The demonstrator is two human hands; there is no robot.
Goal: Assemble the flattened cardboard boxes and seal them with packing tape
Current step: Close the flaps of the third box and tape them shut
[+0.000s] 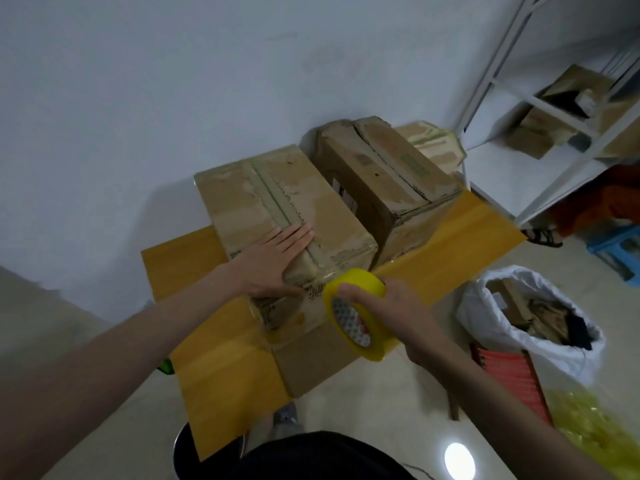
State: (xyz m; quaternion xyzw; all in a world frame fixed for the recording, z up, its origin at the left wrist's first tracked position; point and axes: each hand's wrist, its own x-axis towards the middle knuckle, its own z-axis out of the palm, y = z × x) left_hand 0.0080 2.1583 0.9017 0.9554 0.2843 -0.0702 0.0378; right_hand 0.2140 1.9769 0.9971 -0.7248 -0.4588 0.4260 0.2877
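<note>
Two worn brown cardboard boxes stand assembled: the taller box [388, 181] behind, the nearer box [287, 216] mid-sealing (seam taped, strip unfinished, I judge). Left hand [277, 261] lies flat, open, on it; right hand [391, 306] grips the yellow tape roll [356, 320].

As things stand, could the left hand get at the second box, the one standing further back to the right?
Probably yes. The left hand lies flat on the near box, and the second box stands right beside it with nothing between. The right hand holds the tape roll lower down, out of that path.
</note>
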